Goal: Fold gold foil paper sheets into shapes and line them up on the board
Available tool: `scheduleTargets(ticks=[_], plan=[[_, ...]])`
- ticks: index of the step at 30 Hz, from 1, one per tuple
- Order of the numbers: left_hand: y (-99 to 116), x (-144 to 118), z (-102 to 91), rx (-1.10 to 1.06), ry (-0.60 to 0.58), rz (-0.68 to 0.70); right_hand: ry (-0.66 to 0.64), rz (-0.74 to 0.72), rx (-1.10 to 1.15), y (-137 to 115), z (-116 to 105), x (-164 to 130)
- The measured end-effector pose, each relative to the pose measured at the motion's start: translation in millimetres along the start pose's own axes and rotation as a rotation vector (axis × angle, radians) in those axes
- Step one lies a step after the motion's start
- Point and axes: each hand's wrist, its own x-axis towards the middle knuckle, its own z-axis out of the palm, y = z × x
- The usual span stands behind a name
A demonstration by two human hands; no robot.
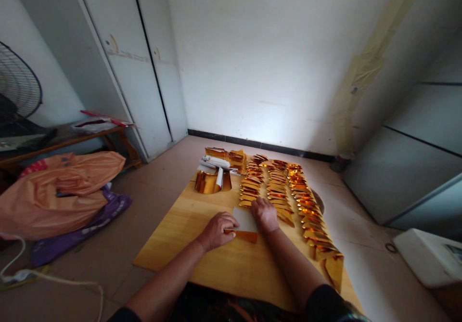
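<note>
A sheet of gold foil paper [246, 220] lies in front of me on the wooden board, its pale back facing up. Along its near edge runs a strip showing the gold side. My left hand [218, 230] pinches the sheet at its left near edge, thumb below and fingers on top. At the far right corner, my right hand [265, 214] has its fingers curled down on the paper; its fingertips are partly hidden. Just beyond the hands stand rows of folded gold paper pieces [277, 189], the nearest close to my right hand.
The wooden board [173, 245] also bears a curled stack of gold sheets [207, 182] and white paper rolls [216, 162] at its far left. Another long row of folded gold pieces [306, 206] lines the right side. Bags [72, 192], a cable and a white box [429, 254] lie around.
</note>
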Motion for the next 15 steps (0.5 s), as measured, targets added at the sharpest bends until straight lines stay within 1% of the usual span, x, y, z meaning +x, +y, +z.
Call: scheduleTargets(ticks=[5,15], plan=[[-3.4,-1.2,2.6,0.004,0.037,0.036,0.001,0.024,-0.033,-2.8,3.6,5.9],[-2.8,-1.2,3.0,0.012,0.035,0.03,-0.007,0.057,-0.042,-1.9,9.1,11.2]])
